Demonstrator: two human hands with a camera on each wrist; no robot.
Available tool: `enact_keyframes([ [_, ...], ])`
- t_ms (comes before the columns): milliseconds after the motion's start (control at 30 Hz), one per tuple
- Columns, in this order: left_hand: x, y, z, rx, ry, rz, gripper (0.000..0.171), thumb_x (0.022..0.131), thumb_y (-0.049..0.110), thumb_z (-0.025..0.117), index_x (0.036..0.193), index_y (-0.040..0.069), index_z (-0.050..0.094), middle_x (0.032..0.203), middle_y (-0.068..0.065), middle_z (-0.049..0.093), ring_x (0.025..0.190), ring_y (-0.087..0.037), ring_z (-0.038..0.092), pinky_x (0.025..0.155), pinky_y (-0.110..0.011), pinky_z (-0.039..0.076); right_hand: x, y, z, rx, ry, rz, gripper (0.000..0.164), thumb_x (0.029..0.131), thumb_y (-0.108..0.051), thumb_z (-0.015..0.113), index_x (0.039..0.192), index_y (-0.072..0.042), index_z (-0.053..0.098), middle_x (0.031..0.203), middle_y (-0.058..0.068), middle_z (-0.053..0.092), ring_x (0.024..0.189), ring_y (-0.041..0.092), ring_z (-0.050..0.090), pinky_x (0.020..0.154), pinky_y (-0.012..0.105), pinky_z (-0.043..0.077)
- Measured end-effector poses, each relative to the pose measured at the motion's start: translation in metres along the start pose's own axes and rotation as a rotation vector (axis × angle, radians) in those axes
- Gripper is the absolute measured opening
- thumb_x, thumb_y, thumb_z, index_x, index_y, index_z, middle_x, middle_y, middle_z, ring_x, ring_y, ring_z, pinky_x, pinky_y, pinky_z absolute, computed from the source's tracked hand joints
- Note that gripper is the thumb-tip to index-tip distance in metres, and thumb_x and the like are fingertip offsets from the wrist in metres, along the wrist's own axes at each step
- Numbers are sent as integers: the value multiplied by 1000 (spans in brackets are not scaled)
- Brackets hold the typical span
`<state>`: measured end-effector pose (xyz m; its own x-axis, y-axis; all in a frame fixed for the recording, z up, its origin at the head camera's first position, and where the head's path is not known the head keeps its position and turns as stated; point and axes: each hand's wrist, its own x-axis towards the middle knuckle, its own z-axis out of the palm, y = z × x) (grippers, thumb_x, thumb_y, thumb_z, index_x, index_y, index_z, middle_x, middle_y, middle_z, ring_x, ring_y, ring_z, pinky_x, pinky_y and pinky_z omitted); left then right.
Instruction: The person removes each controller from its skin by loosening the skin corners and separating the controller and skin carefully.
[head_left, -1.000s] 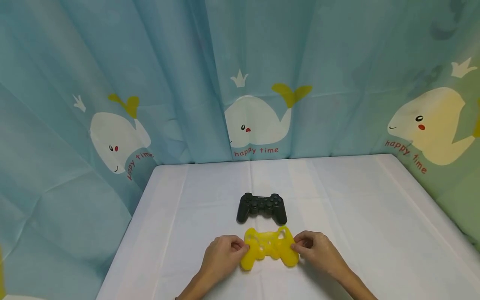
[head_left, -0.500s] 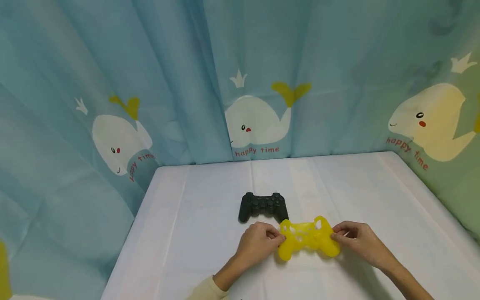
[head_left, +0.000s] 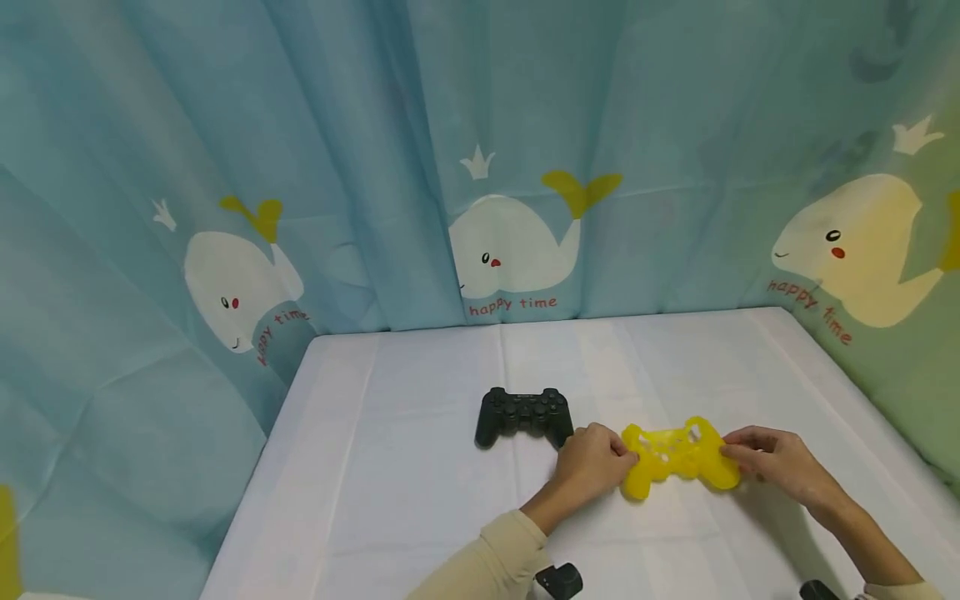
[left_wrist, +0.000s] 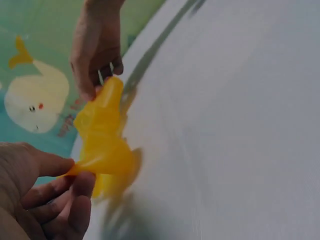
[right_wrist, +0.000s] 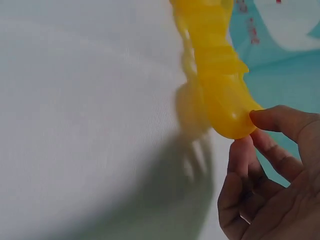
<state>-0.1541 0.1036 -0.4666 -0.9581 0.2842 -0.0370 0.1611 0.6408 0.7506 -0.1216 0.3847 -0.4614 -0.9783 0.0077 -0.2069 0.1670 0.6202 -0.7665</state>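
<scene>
Between my two hands is a yellow silicone game controller cover (head_left: 678,454), thin and soft, with cut-out holes. My left hand (head_left: 594,460) pinches its left grip between thumb and fingers. At the opposite end my right hand (head_left: 783,467) pinches the right grip. In the left wrist view the cover (left_wrist: 106,135) stretches from one hand to the other and casts a shadow on the white cloth. Seen from the right wrist, the rounded grip end of the cover (right_wrist: 230,107) sits against my thumb and fingertips. A black game controller (head_left: 523,414) lies just behind and left of my left hand.
A white cloth-covered table (head_left: 405,467) spreads under everything. Behind it and along the sides hangs a blue-green curtain (head_left: 360,167) printed with whales. Dark wrist-worn devices (head_left: 561,581) show near the bottom edge by the sleeves.
Both hands have carried the yellow controller cover to the right and slightly away from me, keeping hold of both ends. The black controller stays where it was.
</scene>
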Motion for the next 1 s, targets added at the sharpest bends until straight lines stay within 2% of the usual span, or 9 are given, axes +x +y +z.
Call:
enact_keyframes([
  [200,12,8,17,-36,45,-83,25,88,29,81,70,16,69,59,13,55,54,-3,50,54,-21,41,12,10,0,-135,67,-56,31,99,-18,66,107,12,66,89,7,66,74,20,59,61,27,53],
  [367,10,9,23,-33,48,-110,26,88,27,81,70,16,65,64,11,55,57,-4,50,56,-21,43,13,10,0,-194,72,-52,28,99,-17,66,103,11,66,88,7,66,75,21,57,59,28,51],
  [467,5,7,24,-52,43,-85,27,89,26,80,71,16,63,63,11,53,57,-3,49,55,-20,43,11,8,-1,-239,97,-39,32,97,-19,68,104,12,62,89,10,66,77,24,58,60,30,50],
  [600,-1,2,19,-27,31,-3,32,91,34,78,71,17,60,61,11,50,54,-3,46,52,-19,39,9,-4,4,-281,206,-77,47,89,-14,75,113,16,49,98,24,59,83,35,59,65,40,52],
  [667,-4,-3,9,-17,34,41,33,93,37,75,72,17,61,60,11,49,54,-4,45,51,-20,37,6,-15,10,-273,251,-110,52,87,-11,75,118,16,44,105,30,53,89,41,58,70,46,53],
  [767,-8,-15,-19,-20,99,126,27,96,34,72,76,16,65,62,12,52,56,-3,47,53,-21,39,4,-34,21,-254,277,-189,44,90,-10,72,117,14,48,109,28,53,95,42,57,76,52,52],
  [833,-11,-26,-43,15,202,205,22,96,28,70,77,17,67,65,14,55,59,-2,50,55,-22,42,3,-48,28,-231,268,-232,35,94,-12,70,115,10,53,108,23,57,96,40,57,79,53,51],
  [900,-12,-38,-68,55,310,259,16,96,22,69,80,17,68,70,13,59,64,-3,55,59,-24,46,3,-61,35,-215,265,-275,27,96,-14,68,112,5,57,103,16,62,96,35,59,80,46,50],
  [1000,-14,-56,-101,129,452,268,8,94,18,70,87,15,69,81,8,64,75,-9,60,66,-30,50,4,-81,47,-159,241,-315,24,98,-17,66,113,1,59,101,9,64,95,28,59,81,35,49],
])
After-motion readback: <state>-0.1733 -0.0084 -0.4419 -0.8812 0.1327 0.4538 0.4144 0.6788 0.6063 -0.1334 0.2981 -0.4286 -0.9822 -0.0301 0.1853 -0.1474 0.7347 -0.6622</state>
